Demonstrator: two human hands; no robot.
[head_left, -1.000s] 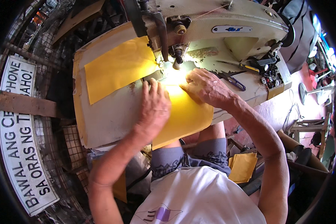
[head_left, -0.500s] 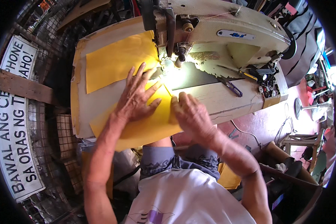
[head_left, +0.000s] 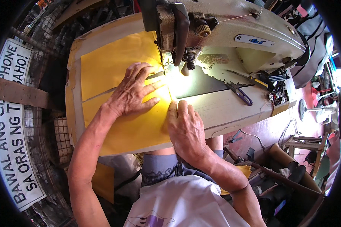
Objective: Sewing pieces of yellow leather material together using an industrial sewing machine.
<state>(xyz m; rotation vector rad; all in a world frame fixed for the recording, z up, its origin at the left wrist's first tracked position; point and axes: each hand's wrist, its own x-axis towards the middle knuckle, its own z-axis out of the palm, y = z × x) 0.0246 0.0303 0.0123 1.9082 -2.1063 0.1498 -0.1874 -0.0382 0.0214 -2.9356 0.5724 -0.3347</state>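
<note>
A yellow sheet [head_left: 129, 132] lies on the table of a sewing machine [head_left: 231, 30], close to my body. A second yellow sheet [head_left: 113, 60] lies beyond it, with a narrow gap between the two at the left. My left hand [head_left: 134, 89] rests on the near sheet with fingers spread, its fingertips close to the lit needle area. At that sheet's right edge, my right hand [head_left: 187, 123] has its fingers curled and gripping the edge. Glare from the machine's lamp hides the needle and presser foot.
Purple-handled thread snips [head_left: 239, 94] and a yellow-and-black tool [head_left: 259, 81] lie on the machine bed. Several bobbins [head_left: 277, 97] sit at its right end. More yellow pieces [head_left: 102, 181] hang below the table. Wire mesh and a white sign [head_left: 11, 151] stand at left.
The near sheet has swung up level beside the far one and now lies flat. My right hand has shifted slightly down along its edge. The head view has moved a little.
</note>
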